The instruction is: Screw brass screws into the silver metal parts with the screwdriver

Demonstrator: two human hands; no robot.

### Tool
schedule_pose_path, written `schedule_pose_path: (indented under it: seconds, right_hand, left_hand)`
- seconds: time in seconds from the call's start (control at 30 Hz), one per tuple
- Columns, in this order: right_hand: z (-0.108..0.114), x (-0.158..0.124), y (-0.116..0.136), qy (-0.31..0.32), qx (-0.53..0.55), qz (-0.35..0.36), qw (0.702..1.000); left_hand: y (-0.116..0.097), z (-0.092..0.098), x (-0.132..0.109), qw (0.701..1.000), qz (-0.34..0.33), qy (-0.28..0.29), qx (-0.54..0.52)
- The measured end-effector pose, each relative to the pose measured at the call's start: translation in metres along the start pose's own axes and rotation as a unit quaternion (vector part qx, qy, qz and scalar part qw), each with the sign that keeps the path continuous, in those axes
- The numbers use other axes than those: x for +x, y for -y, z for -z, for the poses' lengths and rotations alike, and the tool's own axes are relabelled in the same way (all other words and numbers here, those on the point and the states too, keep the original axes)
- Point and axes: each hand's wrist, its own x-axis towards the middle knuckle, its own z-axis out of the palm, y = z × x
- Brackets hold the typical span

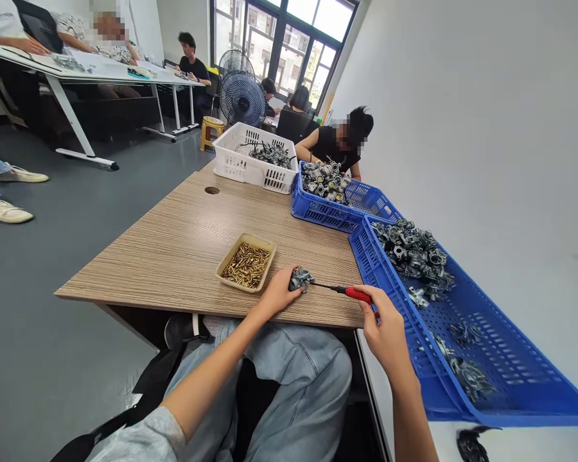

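Note:
My left hand (279, 292) is closed on a small grey metal part (300, 279), pressing it against the wooden table (183, 244) near its front edge. My right hand (383, 324) grips a screwdriver (351, 292) with a red handle. Its dark shaft points left and its tip meets the metal part. A tan tray of small brass screws (246, 263) sits just left of my left hand.
A blue crate (486, 359) of grey metal parts lies at my right. A second blue crate (337, 208) and a white basket (253, 160) of similar parts stand farther back. A person sits at the table's far end; others sit at a white table beyond, near two fans.

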Motion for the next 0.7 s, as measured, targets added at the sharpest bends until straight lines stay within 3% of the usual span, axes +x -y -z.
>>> schedule_pose_path:
  seconds: [0.7]
  right_hand:
    - [-0.0008,-0.0033,-0.0001,0.001,-0.008,-0.033,0.999]
  left_hand:
    - [0.0032,-0.0004,0.0007,1.000,-0.001,0.012,0.007]
